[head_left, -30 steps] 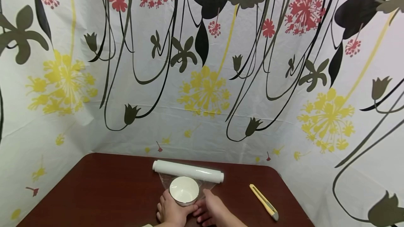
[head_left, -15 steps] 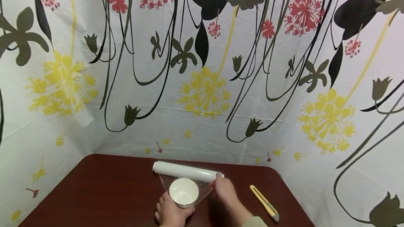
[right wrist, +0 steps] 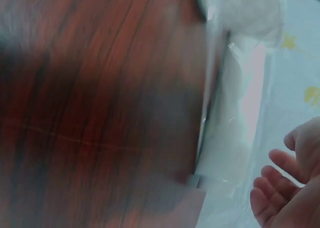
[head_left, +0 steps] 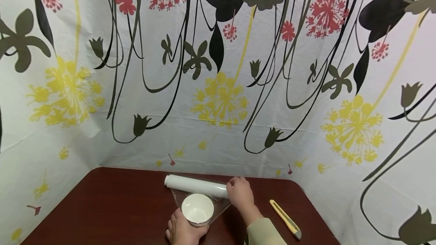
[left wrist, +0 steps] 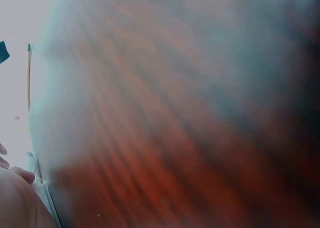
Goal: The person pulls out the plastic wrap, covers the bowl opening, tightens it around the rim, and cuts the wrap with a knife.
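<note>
A white bowl (head_left: pixel 197 208) stands upright on a clear sheet of cling film (head_left: pixel 219 204), which runs out from a white cling film roll (head_left: pixel 194 185) behind it. My left hand (head_left: pixel 184 229) holds the bowl's near left side, thumb along the front. At the roll's right end is my right hand (head_left: pixel 241 193), covering that end in the head view. The right wrist view shows this hand's loosely bent fingers (right wrist: pixel 277 183) beside the roll (right wrist: pixel 235 112), with nothing between them. In the left wrist view, only part of my left hand (left wrist: pixel 20 200) shows at the lower left.
A yellow utility knife (head_left: pixel 285 219) lies on the dark red-brown table (head_left: pixel 102 211), to the right of my right forearm. A white flower-printed sheet (head_left: pixel 163 150) hangs behind the table and along both sides.
My right hand has left the front of the bowl, moving right and away along the film's right edge to the roll's right end. My left hand stays on the bowl.
</note>
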A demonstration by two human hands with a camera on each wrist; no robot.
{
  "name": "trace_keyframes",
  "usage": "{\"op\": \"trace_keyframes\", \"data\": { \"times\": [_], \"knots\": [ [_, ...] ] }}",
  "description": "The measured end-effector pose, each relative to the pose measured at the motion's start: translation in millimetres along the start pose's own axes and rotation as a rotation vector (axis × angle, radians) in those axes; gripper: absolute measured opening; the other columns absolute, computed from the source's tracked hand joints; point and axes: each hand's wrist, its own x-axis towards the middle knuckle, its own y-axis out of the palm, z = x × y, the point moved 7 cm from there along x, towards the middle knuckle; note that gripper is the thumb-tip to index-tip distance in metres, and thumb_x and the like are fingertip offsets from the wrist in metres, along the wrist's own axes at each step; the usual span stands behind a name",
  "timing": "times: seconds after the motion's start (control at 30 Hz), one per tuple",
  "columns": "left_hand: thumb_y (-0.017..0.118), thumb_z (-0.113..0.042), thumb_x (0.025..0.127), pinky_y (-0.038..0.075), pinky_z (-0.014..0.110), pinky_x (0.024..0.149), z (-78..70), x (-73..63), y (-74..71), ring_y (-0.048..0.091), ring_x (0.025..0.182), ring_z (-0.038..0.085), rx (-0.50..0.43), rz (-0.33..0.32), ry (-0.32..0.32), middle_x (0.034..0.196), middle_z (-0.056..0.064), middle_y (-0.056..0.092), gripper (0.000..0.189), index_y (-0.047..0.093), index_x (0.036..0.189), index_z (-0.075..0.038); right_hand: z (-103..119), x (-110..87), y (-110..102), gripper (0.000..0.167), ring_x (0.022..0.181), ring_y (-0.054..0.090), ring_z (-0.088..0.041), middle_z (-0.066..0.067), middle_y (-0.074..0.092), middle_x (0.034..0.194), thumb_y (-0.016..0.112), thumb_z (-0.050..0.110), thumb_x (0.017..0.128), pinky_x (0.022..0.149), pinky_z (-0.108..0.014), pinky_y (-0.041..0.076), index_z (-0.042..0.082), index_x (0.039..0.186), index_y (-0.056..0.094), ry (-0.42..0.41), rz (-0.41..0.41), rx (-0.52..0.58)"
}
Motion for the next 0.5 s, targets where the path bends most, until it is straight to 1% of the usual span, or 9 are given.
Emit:
{"op": "trace_keyframes", "data": {
  "times": [0.07, 0.13, 0.2, 0.27, 0.37, 0.43, 0.5],
  "knots": [
    [0.109, -0.039, 0.047, 0.042, 0.071, 0.099, 1.0, -0.6, -0.2, 0.055, 0.121, 0.051, 0.007, -0.007, 0.002, 0.123, 0.031, 0.061, 0.115, 0.052, 0.133, 0.010, -1, 1.7, 5, 0.029, 0.120, 0.066, -0.041, -0.019, 0.070, 0.127, 0.069, 0.024, 0.105, 0.100, -0.058, 0.057, 0.003, 0.123, 0.076, -0.026, 0.013, -0.068],
    [0.109, -0.039, 0.047, 0.043, 0.071, 0.098, 1.6, -1.0, -0.6, 0.056, 0.119, 0.051, 0.011, -0.010, 0.004, 0.121, 0.030, 0.061, 0.113, 0.052, 0.132, 0.010, -3, 3.1, 10, 0.034, 0.123, 0.067, -0.043, -0.020, 0.070, 0.132, 0.073, 0.025, 0.103, 0.102, -0.060, 0.057, 0.003, 0.129, 0.075, -0.061, 0.036, -0.113],
    [0.109, -0.039, 0.047, 0.043, 0.071, 0.098, 1.9, -1.4, -1.1, 0.056, 0.118, 0.051, 0.014, -0.007, 0.003, 0.121, 0.029, 0.061, 0.112, 0.052, 0.131, 0.009, -6, 3.8, 16, 0.041, 0.124, 0.068, -0.043, -0.020, 0.071, 0.135, 0.076, 0.028, 0.102, 0.103, -0.061, 0.057, 0.004, 0.135, 0.073, -0.084, 0.083, -0.147],
    [0.109, -0.039, 0.047, 0.043, 0.070, 0.098, 2.5, -2.0, -2.4, 0.056, 0.118, 0.050, 0.013, -0.009, 0.004, 0.121, 0.029, 0.061, 0.112, 0.052, 0.131, 0.008, -8, 4.5, 19, 0.043, 0.120, 0.071, -0.042, -0.020, 0.073, 0.130, 0.079, 0.030, 0.101, 0.101, -0.061, 0.057, 0.004, 0.134, 0.074, -0.097, 0.132, -0.160],
    [0.108, -0.039, 0.046, 0.043, 0.070, 0.097, 3.1, -3.2, -4.7, 0.056, 0.118, 0.050, 0.006, -0.019, 0.013, 0.122, 0.028, 0.062, 0.111, 0.053, 0.131, 0.007, -12, 4.7, 21, 0.042, 0.109, 0.072, -0.039, -0.019, 0.075, 0.117, 0.084, 0.030, 0.097, 0.096, -0.059, 0.059, 0.003, 0.128, 0.076, -0.121, 0.182, -0.154],
    [0.108, -0.038, 0.046, 0.043, 0.069, 0.097, 4.3, -3.7, -5.3, 0.056, 0.118, 0.050, 0.001, -0.014, 0.012, 0.124, 0.029, 0.062, 0.112, 0.053, 0.132, 0.006, -14, 4.7, 20, 0.039, 0.102, 0.071, -0.037, -0.018, 0.075, 0.109, 0.086, 0.029, 0.096, 0.092, -0.057, 0.059, 0.002, 0.122, 0.077, -0.138, 0.200, -0.147],
    [0.108, -0.037, 0.046, 0.042, 0.069, 0.096, 5.9, -3.9, -5.4, 0.055, 0.119, 0.050, -0.001, 0.005, 0.002, 0.125, 0.029, 0.061, 0.112, 0.052, 0.133, 0.006, -16, 4.6, 19, 0.037, 0.098, 0.070, -0.035, -0.017, 0.074, 0.105, 0.086, 0.029, 0.095, 0.089, -0.056, 0.059, 0.001, 0.119, 0.078, -0.143, 0.208, -0.146]
  ]
}}
